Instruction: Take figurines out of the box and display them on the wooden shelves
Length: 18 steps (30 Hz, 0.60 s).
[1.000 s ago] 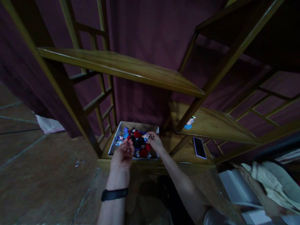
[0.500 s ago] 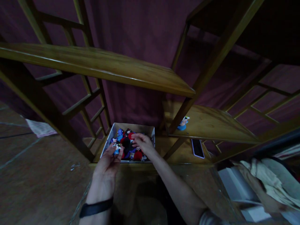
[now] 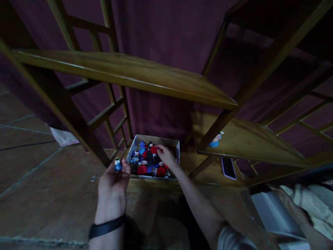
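Observation:
A small blue-and-white figurine (image 3: 118,165) with a green tip rests upright in the fingers of my left hand (image 3: 114,180), palm up, left of the box's front corner. The white-rimmed cardboard box (image 3: 179,152) sits on the lowest wooden shelf and holds several small figurines in red, blue, purple and black. My right hand (image 3: 166,156) reaches into the box's right side, its bent fingertips closed at a red figurine (image 3: 153,150). How firmly they grip it is hard to see in the dim light.
A wooden shelf board (image 3: 135,74) crosses above the box, with lattice posts on both sides. On the right-hand shelf stands another blue figurine (image 3: 215,140), partly behind a post. A phone (image 3: 228,168) lies below it. Grey boxes (image 3: 275,211) and cloth are at lower right.
My left hand has moved out of the box to the left, carrying the blue figurine. My right hand stays in the box. The view has shifted slightly left.

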Each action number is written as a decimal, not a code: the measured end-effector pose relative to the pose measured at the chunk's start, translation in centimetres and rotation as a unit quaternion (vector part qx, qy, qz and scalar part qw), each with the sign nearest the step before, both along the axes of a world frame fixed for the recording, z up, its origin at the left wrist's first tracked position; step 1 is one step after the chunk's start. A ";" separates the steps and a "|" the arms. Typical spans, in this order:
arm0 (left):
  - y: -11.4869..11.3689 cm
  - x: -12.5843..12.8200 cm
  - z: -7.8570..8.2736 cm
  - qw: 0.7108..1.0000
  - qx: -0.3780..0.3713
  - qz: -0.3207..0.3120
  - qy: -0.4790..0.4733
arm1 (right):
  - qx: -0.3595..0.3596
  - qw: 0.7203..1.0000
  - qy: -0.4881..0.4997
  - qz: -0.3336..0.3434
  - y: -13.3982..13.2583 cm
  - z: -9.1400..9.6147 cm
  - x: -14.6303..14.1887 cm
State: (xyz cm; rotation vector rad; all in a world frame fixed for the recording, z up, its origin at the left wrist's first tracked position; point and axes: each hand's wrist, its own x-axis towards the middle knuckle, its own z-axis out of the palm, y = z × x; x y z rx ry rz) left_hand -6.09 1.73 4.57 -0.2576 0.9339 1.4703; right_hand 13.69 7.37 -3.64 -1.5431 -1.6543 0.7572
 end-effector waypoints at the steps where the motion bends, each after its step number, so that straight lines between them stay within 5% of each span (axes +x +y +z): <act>1: -0.1 -0.2 -0.1 1.000 0.003 -0.001 0.000 | 0.019 0.999 -0.020 0.017 0.0 0.2 -0.5; 6: -0.3 -0.9 -0.5 0.999 0.031 -0.012 -0.023 | 0.086 0.981 -0.157 0.069 1.9 0.6 -3.7; 11: -0.4 -1.2 -0.4 0.998 0.035 -0.004 -0.052 | 0.015 0.929 -0.337 0.149 4.4 -0.2 -6.6; 18: -0.4 -0.8 0.2 0.997 0.038 0.012 -0.072 | -0.022 0.919 -0.360 0.158 5.4 -0.1 -7.8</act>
